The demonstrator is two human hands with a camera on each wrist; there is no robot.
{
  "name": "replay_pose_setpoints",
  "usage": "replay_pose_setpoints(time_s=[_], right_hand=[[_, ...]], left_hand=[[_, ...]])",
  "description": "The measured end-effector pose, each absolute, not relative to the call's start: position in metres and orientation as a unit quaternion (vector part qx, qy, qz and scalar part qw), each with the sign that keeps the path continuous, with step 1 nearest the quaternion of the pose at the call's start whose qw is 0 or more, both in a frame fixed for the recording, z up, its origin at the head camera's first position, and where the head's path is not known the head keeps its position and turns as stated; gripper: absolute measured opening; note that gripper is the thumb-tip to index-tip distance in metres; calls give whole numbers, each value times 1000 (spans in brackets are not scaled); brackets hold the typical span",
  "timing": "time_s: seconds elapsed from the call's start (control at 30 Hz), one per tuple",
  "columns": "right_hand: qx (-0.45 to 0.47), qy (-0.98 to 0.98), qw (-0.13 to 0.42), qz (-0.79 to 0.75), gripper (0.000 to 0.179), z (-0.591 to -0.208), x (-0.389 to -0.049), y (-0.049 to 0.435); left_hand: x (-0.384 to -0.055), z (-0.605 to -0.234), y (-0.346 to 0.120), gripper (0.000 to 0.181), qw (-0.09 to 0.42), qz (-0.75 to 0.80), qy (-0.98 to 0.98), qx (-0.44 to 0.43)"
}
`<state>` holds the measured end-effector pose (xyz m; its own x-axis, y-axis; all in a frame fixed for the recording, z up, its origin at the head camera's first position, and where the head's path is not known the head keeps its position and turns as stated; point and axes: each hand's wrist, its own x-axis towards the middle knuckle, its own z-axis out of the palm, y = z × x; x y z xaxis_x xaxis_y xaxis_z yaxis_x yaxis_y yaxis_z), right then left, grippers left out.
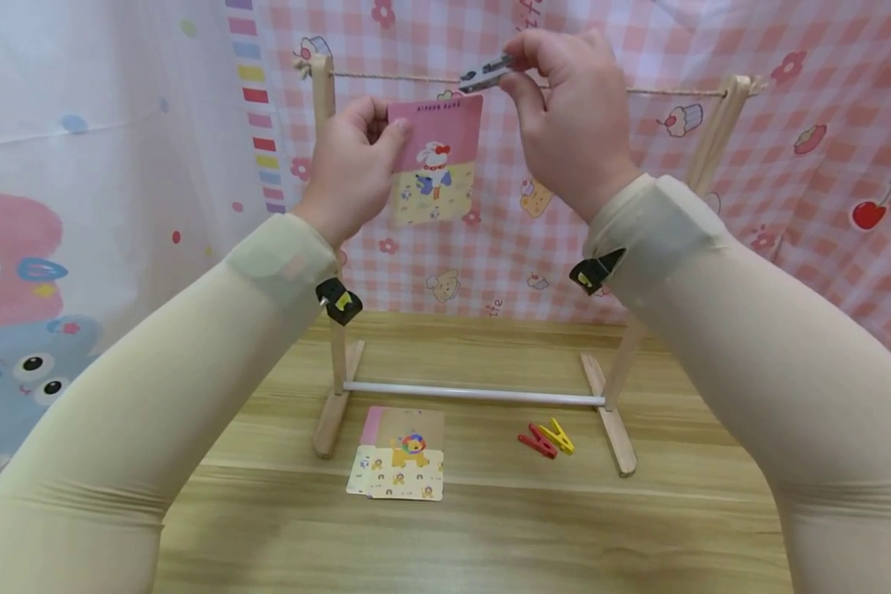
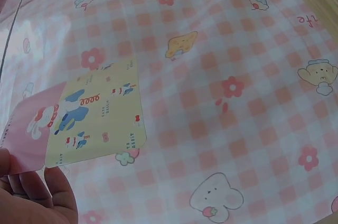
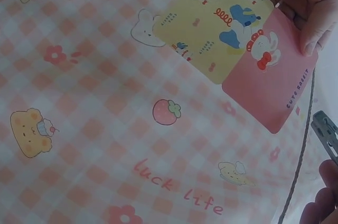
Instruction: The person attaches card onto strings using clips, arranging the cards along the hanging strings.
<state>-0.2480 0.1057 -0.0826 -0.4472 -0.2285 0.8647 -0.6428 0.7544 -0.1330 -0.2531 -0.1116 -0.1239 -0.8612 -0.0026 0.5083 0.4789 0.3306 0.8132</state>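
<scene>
My left hand (image 1: 360, 165) pinches the left edge of a pink and yellow rabbit card (image 1: 436, 161) between thumb and fingers. The card hangs upright, its top edge just below the rope (image 1: 393, 77). In my right hand (image 1: 575, 115), thumb and fingers pinch a grey clothespin (image 1: 484, 74), whose tip lies at the rope above the card's upper right corner. From the right wrist view, the clothespin (image 3: 326, 131) appears beside the rope (image 3: 302, 166), apart from the card (image 3: 269, 76). The left wrist view shows the card (image 2: 95, 113) held by its pink end.
A wooden frame, with a left post (image 1: 323, 99) and a right post (image 1: 713, 140), carries the rope; a white bar (image 1: 475, 393) joins its feet. On the table (image 1: 490, 528) lie overlapping cards, a lion one (image 1: 408, 462) on top, plus red (image 1: 538, 441) and yellow clothespins (image 1: 559, 436).
</scene>
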Motion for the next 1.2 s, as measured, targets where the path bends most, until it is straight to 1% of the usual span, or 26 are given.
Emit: replay_pose_setpoints(time_s=[0.33,0.63,0.87,1.2], right_hand=[[234,-840,438,217,29,-75,-252,100],[217,-860,412,210,28,-73,-252,93],[224,-862,407,204,28,-73,-253,90],[252,-852,416,196,26,-74,-257,86]], left_hand=[[-257,-119,-108,19,217,-573,-776,-147],[-261,-118,-107,20,215,-590,-765,-141],[-261,-116,-105,21,218,-589,-765,-141],[-261,-117,-106,21,220,-589,-765,-138]])
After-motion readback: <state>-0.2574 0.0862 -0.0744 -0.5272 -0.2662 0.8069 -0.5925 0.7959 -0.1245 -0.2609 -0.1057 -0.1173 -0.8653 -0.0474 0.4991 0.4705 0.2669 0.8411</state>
